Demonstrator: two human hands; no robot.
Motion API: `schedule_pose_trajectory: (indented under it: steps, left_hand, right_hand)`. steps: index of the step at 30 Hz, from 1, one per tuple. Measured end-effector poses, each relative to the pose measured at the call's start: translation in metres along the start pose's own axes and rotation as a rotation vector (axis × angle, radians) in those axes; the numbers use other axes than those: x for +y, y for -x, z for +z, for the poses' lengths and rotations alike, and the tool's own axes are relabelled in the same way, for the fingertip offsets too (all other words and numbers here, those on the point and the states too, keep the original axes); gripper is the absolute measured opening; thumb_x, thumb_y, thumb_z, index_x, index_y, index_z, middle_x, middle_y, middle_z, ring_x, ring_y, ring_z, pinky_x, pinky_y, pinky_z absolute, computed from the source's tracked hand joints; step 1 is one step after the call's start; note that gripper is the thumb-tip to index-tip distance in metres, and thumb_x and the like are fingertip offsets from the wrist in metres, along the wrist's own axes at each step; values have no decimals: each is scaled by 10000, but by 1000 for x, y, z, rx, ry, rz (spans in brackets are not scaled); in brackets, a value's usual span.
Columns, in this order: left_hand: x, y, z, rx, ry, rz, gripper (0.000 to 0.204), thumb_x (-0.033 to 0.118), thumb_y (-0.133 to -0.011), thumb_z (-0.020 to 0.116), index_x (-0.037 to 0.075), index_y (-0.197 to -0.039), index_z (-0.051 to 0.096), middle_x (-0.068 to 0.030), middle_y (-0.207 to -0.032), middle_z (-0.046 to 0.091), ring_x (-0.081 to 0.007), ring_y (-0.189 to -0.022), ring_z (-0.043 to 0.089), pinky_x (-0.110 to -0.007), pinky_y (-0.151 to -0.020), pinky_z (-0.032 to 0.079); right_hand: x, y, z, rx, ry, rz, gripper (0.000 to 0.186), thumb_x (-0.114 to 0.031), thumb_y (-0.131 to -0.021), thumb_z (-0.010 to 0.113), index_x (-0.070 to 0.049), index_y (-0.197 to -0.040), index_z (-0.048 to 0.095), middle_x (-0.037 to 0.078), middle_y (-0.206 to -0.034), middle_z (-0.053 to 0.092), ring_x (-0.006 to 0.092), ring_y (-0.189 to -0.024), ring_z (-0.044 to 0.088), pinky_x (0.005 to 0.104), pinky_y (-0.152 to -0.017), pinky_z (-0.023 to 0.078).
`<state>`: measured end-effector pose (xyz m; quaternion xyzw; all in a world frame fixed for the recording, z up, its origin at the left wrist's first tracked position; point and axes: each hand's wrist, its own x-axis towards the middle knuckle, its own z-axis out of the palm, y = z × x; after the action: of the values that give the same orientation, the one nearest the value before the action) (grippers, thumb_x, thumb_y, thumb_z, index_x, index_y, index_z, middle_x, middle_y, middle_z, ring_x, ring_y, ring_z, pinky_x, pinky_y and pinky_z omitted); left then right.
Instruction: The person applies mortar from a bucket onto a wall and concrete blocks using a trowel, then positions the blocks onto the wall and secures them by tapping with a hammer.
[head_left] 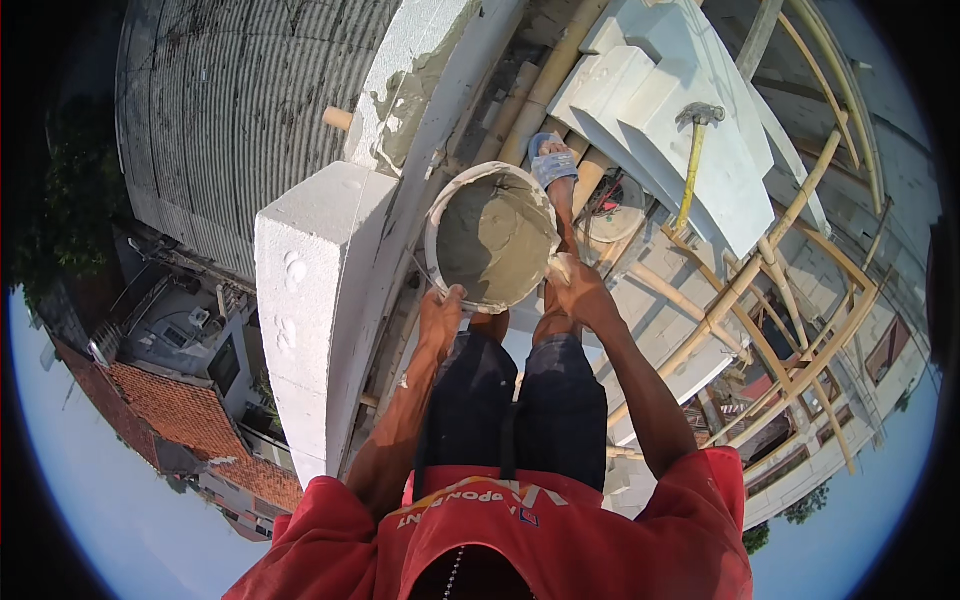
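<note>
Between my two hands is a round, pale bucket splashed along its rim, with wet grey mortar inside. My left hand is closed on its lower left edge, the thumb near the rim. On the right, my right hand grips the rim; its fingertips are partly hidden against the bucket. The bucket is in front of my knees, its open top turned toward me. To its left stands a tall white block, and beyond that a white slab carries smeared mortar.
Bamboo poles support my sandalled foot. A yellow-handled hammer lies on white moulded pieces at right. A second bucket sits below. Bamboo scaffolding extends right; a corrugated roof and tiled roofs lie left.
</note>
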<state>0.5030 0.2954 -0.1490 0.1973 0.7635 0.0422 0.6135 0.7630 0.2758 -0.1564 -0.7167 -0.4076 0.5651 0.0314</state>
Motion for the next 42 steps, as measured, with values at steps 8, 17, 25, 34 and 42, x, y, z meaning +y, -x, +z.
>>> schedule_pose_trajectory:
  steps: [8,17,25,34,42]
  left_hand:
    - [35,-12,11,32,-246,113,303,239,-913,614,-19,-1048,700,-135,-914,712,-223,-865,653,-375,-827,501]
    - [66,-30,15,-40,-221,332,656,218,-908,621,14,-1483,380,-204,-1210,639,-279,-1046,630,-382,-942,488]
    - [93,-38,28,-148,242,18,263,233,-1024,579,33,-1192,548,-97,-1091,629,-228,-1054,637,-424,-894,583]
    - [82,-27,29,-102,325,38,301,218,-1039,553,25,-1263,497,-95,-1142,610,-246,-1101,623,-433,-922,576]
    - [3,-24,5,-107,221,-74,291,224,-1038,552,-54,-1108,595,-151,-1172,657,-259,-1092,652,-373,-939,585]
  right_hand:
    - [-17,-23,28,-30,117,-65,405,-346,-977,589,26,-1138,602,307,-1077,675,471,-1115,626,530,-970,471]
    - [-21,-14,-59,-606,-667,228,423,-428,-987,661,-57,-1188,622,15,-800,596,84,-547,560,248,-454,436]
    - [-36,-33,-106,-601,-1077,-72,438,-316,-1005,649,8,-1283,555,65,-957,629,114,-710,608,248,-623,491]
    - [-152,-193,-150,169,-729,-469,545,-332,-973,691,-16,-1397,558,34,-1037,617,80,-819,570,241,-781,458]
    - [-113,-278,-86,806,-18,-687,375,-197,-928,689,36,-1203,585,203,-1108,577,418,-1022,581,473,-881,491]
